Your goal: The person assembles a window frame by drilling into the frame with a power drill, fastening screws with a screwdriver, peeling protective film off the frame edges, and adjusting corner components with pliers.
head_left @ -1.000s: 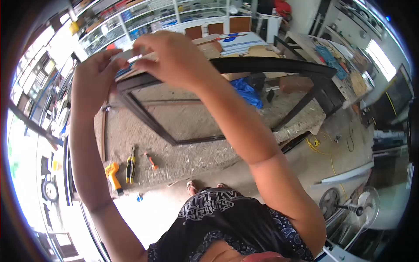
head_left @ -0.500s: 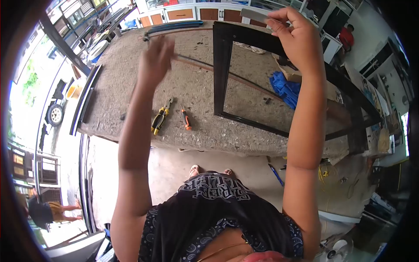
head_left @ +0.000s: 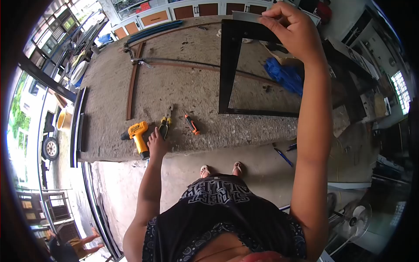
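Observation:
Fingers partly spread, my left hand (head_left: 157, 144) is at the handles of the yellow-and-black pliers (head_left: 166, 123), apparently touching them without a visible grip. Just left of it lies a yellow cordless drill (head_left: 139, 136). An orange-and-black screwdriver (head_left: 191, 124) lies right of the pliers. My right hand (head_left: 294, 31) is closed on a thin, flat grey strip (head_left: 245, 16), pinched between thumb and fingers. The strip runs along the top edge of a black rectangular frame (head_left: 227, 70), which stands on the worktable. My hand and forearm hide part of that frame.
The rough worktable (head_left: 187, 91) holds brown bars (head_left: 135, 83), a long dark strip, a blue cloth or plastic bundle (head_left: 283, 75) and dark profiles (head_left: 78, 122) at its left edge. Behind are cabinets (head_left: 183, 13). A fan (head_left: 353, 222) stands lower right; another person (head_left: 72, 246) is lower left.
My left hand has come down and back from above the table to the pliers. The drill and brown bars now show. My right hand keeps its strip, now lower against the frame's top edge.

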`<state>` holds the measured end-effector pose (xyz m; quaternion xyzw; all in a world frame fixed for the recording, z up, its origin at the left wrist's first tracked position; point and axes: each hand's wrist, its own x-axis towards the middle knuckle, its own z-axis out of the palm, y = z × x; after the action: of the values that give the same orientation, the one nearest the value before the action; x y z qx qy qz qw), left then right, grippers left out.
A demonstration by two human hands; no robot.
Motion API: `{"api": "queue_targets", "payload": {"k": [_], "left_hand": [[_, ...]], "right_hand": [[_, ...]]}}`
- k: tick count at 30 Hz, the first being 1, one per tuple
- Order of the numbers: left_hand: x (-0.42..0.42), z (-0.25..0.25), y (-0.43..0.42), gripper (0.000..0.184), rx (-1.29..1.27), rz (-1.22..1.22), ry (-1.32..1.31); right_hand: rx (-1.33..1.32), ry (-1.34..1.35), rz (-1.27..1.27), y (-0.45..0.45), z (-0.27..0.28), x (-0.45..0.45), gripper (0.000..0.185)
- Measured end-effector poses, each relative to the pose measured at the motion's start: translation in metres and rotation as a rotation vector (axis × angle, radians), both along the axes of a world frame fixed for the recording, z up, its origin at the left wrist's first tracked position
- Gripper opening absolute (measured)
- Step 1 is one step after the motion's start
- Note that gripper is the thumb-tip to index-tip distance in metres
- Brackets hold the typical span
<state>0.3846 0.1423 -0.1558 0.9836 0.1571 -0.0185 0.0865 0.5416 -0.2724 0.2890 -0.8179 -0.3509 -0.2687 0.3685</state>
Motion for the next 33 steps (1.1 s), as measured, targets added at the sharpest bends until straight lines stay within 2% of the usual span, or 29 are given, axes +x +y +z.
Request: {"api": "queue_targets", "payload": {"k": [4, 6, 7, 8, 10, 13, 15, 16, 17, 19, 20, 21, 24, 26, 27, 29, 31, 33], "left_hand": [[0.030, -0.008, 0.008, 0.079, -0.016, -0.046, 0.071], [0.048, -0.033, 0.022, 0.054, -0.151, -0.061, 0.105], [0.051, -0.028, 0.022, 0.044, -0.217, -0.066, 0.121], [0.050, -0.023, 0.019, 0.037, -0.593, 0.096, 0.120], [0.044, 0.035, -0.013, 0.025, -1.342, 0.425, 0.086], [0.022, 0.074, -0.038, 0.029, -1.858, 0.429, -0.038], [0.007, 0.129, -0.066, 0.022, -1.755, 0.339, -0.192], [0.001, 0.158, -0.080, 0.017, -1.624, 0.292, -0.273], [-0.003, 0.183, -0.087, 0.021, -1.648, 0.231, -0.286], [-0.017, 0.250, -0.112, 0.034, -1.593, 0.126, -0.337], [-0.024, 0.280, -0.121, 0.046, -1.526, -0.059, -0.368], [-0.028, 0.313, -0.139, 0.059, -1.451, -0.126, -0.405], [-0.034, 0.397, -0.172, 0.081, -0.909, -0.286, -0.454], [-0.027, 0.429, -0.190, 0.080, -0.705, -0.257, -0.486], [-0.021, 0.440, -0.200, 0.077, -0.596, -0.320, -0.502], [-0.009, 0.456, -0.211, 0.075, -0.248, -0.384, -0.538], [-0.018, 0.501, -0.281, 0.066, -0.074, -0.147, -0.354], [-0.022, 0.522, -0.306, 0.062, -0.011, -0.019, -0.218]], "right_hand": [[0.007, 0.047, -0.001, -0.011, 0.001, -0.001, 0.011], [0.016, 0.026, 0.039, -0.014, -0.001, 0.005, 0.011], [0.023, 0.016, 0.061, -0.016, -0.003, 0.009, 0.011], [-0.017, -0.063, 0.063, -0.020, -0.007, 0.014, 0.012], [-0.089, -0.226, 0.070, -0.027, -0.013, 0.025, 0.018], [-0.093, -0.295, 0.147, -0.030, -0.012, 0.030, 0.015], [-0.045, -0.230, 0.198, -0.029, -0.008, 0.031, 0.012], [-0.026, -0.197, 0.228, -0.028, -0.005, 0.030, 0.011], [-0.042, -0.228, 0.221, -0.028, -0.001, 0.027, 0.010], [-0.078, -0.294, 0.209, -0.029, 0.005, 0.022, 0.010], [-0.068, -0.306, 0.229, -0.029, 0.004, 0.024, 0.010], [-0.058, -0.318, 0.248, -0.029, 0.003, 0.026, 0.009], [-0.096, -0.352, 0.198, -0.030, 0.000, 0.029, 0.009], [-0.115, -0.350, 0.155, -0.029, -0.001, 0.026, 0.009], [-0.110, -0.339, 0.147, -0.029, 0.000, 0.022, 0.010], [-0.106, -0.303, 0.129, -0.028, 0.001, 0.017, 0.010], [-0.109, -0.254, 0.109, -0.028, 0.001, 0.014, 0.010], [-0.096, -0.227, 0.095, -0.029, 0.003, 0.003, 0.011]]}}
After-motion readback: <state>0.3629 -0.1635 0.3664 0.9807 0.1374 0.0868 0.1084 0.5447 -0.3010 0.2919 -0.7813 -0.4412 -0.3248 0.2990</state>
